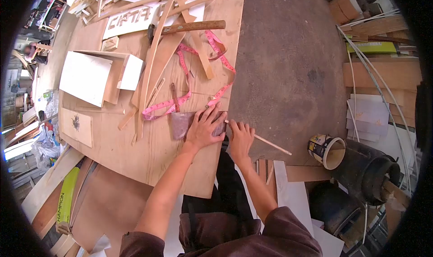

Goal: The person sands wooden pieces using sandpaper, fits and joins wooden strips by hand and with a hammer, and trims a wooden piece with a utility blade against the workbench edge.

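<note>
My left hand (pixel 206 126) lies with its fingers spread over a purplish-grey piece (pixel 181 125), possibly sandpaper, at the edge of the wooden table (pixel 167 162). Close beside it, my right hand (pixel 241 138) is closed around a thin wooden stick (pixel 273 144), whose far end sticks out past the table edge. Whether the stick's other end reaches under the left hand is hidden. A pink measuring tape (pixel 183 63) curls across the tabletop just beyond the left hand. Near it lie a small brown strip (pixel 175 97) and a hammer (pixel 194 27) with a wooden handle.
Wood strips and offcuts (pixel 178 0) pile up at the table's far end, near a white board with wooden letters (pixel 131 21). A white box (pixel 85 78) stands at left. On the floor to the right are a bucket (pixel 333 153) and dark round containers (pixel 365 166). A person (pixel 34 53) is far left.
</note>
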The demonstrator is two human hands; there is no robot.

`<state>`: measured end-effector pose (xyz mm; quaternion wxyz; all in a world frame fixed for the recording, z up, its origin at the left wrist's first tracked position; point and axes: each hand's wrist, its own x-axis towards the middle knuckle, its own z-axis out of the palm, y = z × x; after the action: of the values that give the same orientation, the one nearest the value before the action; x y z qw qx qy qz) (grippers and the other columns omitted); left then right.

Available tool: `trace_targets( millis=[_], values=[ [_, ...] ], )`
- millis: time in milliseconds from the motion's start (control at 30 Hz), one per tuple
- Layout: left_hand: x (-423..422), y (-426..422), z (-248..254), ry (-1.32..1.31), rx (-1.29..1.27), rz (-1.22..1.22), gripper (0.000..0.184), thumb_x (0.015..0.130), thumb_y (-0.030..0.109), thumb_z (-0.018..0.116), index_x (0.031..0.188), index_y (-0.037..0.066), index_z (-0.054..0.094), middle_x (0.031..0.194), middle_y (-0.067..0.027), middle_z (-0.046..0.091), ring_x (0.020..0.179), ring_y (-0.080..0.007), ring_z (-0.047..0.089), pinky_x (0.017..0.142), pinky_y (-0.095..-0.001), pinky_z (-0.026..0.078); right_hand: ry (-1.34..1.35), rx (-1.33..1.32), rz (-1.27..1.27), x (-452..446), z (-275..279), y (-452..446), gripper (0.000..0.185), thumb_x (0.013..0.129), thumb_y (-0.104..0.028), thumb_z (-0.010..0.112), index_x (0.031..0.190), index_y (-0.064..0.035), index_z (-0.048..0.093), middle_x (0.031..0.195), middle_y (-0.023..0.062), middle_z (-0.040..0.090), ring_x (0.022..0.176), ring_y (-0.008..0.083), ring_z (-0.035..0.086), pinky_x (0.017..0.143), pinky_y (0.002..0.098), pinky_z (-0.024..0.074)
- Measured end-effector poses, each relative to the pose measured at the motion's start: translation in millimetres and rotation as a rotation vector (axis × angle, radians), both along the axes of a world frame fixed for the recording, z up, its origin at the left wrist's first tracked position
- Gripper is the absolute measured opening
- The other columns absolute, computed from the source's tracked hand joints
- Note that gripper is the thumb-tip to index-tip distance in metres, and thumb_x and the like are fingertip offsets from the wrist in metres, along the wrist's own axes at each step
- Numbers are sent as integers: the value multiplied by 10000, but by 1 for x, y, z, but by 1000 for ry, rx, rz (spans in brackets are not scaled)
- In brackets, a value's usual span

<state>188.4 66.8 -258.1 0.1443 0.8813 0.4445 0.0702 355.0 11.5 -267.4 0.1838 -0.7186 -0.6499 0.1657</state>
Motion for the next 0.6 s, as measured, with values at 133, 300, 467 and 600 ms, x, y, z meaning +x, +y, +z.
trace_targets(
  millis=[133, 300, 467, 600],
  values=[
    [1, -1, -2, -21, -5, 3, 787, 770, 500, 691, 1464, 186, 492, 1597, -119, 334, 1451, -258, 307, 1139, -480, 252, -4, 96, -26, 1, -6, 14, 358, 791, -4, 610, 1116, -146, 654, 938, 76, 619, 937, 287, 567, 842, 439, 391],
    [1, 2, 0, -37, 29, -2, 778, 765, 496, 688, 1451, 179, 504, 1596, -119, 335, 1446, -259, 319, 1135, -480, 255, 7, 38, -49, -8, -5, -3, 329, 811, -25, 592, 1110, -149, 651, 951, 82, 608, 963, 290, 559, 891, 448, 387],
    [0, -2, 0, -8, 20, -6, 785, 763, 503, 687, 1452, 174, 504, 1594, -121, 341, 1446, -260, 318, 1133, -483, 256, -14, 60, -64, -5, -1, 10, 312, 817, -30, 586, 1100, -143, 653, 952, 94, 611, 975, 299, 559, 927, 467, 381],
    [1, 1, -3, -18, 36, -8, 787, 769, 498, 680, 1460, 171, 495, 1595, -119, 339, 1449, -260, 312, 1134, -483, 254, 71, -16, -70, -9, -2, -6, 300, 827, -31, 572, 1101, -126, 653, 962, 106, 623, 986, 314, 563, 960, 483, 374]
  ],
)
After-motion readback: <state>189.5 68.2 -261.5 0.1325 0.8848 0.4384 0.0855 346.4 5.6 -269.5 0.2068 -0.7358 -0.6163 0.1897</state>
